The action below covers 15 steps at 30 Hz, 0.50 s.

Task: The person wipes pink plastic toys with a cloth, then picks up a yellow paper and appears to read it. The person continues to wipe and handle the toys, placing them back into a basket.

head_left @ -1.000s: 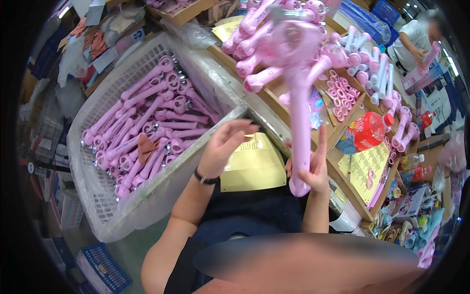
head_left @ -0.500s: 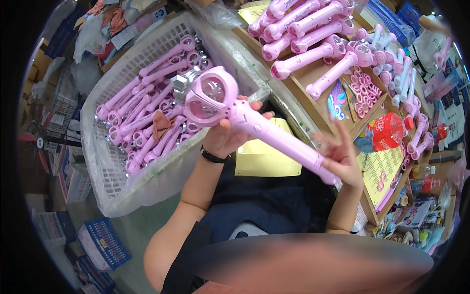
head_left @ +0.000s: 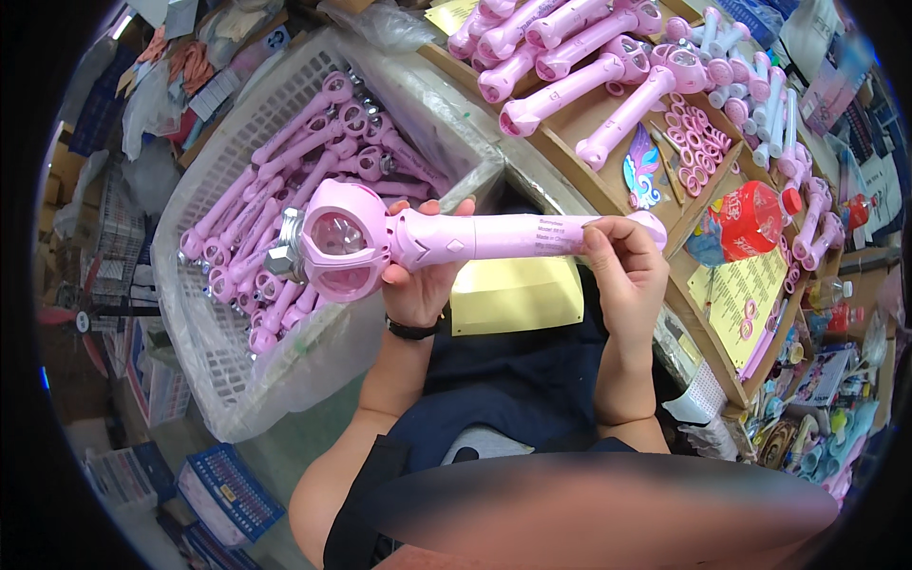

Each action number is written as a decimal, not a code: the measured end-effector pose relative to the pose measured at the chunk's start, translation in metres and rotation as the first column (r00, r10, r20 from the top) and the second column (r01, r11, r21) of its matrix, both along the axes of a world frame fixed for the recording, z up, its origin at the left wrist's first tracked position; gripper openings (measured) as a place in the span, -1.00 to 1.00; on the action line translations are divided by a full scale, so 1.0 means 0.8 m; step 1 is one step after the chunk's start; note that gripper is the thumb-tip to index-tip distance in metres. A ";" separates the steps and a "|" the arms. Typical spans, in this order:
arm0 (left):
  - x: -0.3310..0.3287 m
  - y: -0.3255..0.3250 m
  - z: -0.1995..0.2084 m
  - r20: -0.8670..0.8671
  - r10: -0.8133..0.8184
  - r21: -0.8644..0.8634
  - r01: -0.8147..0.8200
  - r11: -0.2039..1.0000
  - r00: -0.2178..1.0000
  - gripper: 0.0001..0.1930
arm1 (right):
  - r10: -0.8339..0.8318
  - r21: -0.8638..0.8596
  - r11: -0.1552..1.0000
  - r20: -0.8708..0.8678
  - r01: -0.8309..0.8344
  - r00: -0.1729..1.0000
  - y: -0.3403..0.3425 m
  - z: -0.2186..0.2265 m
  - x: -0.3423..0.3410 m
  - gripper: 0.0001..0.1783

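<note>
A pink toy wand lies nearly level across my front, its round, clear-windowed head and silver faceted tip pointing left. My left hand is wrapped round it from below, just right of the head. Near the handle's right end, my right hand pinches the handle between thumb and fingers; small dark print shows beside the thumb. Below the wand, a yellow sheet lies over my lap. Left of my left hand stands a white plastic basket, lined with clear film and holding many similar pink wands.
At upper right a wooden tray holds more pink wands, small pink rings and a winged blue-purple piece. A red-labelled bottle lies by a printed yellow sheet. Blue-and-white baskets stand at lower left.
The wand has turned from a slant to nearly level, its handle end rising. My right hand has gone from spread fingers near the end to a pinch on the handle.
</note>
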<state>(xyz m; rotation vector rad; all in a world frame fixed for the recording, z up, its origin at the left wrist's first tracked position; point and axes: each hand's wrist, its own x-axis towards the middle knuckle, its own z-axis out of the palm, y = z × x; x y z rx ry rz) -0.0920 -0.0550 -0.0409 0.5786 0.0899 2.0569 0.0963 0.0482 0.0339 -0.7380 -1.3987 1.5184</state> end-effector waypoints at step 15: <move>-0.006 0.001 0.008 0.018 -0.033 -0.024 0.034 0.999 0.999 -0.22 | 0.001 0.075 0.997 0.127 -0.011 0.992 0.007 0.004 0.003 -0.89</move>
